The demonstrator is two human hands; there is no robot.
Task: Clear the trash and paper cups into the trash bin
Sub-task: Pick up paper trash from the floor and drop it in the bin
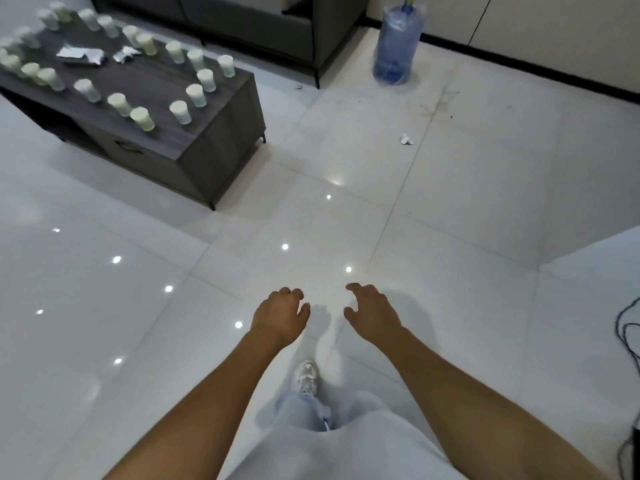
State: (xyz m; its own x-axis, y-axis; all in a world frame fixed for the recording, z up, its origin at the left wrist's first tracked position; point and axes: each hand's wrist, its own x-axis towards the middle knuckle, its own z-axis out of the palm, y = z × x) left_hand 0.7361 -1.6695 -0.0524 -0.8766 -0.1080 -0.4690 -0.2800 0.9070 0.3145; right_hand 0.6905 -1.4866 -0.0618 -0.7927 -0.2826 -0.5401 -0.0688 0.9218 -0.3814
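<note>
Left hand (281, 315) and right hand (372, 311) out front over the tiled floor (450, 237), fingers loosely curled, holding nothing. Paper cups (121, 104) stand upright, scattered across the dark counter (221, 133), far upper left, well apart from both hands. Crumpled paper (83, 55) among them. One paper scrap (406, 139) on floor ahead right. Water jug (398, 46) beyond, beside sofa (256, 26). Wide bare tile between.

- The left hand (281, 317) is held out in front, palm down, its fingers (292, 293) loosely curled and holding nothing.
- The right hand (372, 311) reaches forward beside it, fingers relaxed, slightly spread, also holding nothing.
- Both forearms are bare and extended.
</note>
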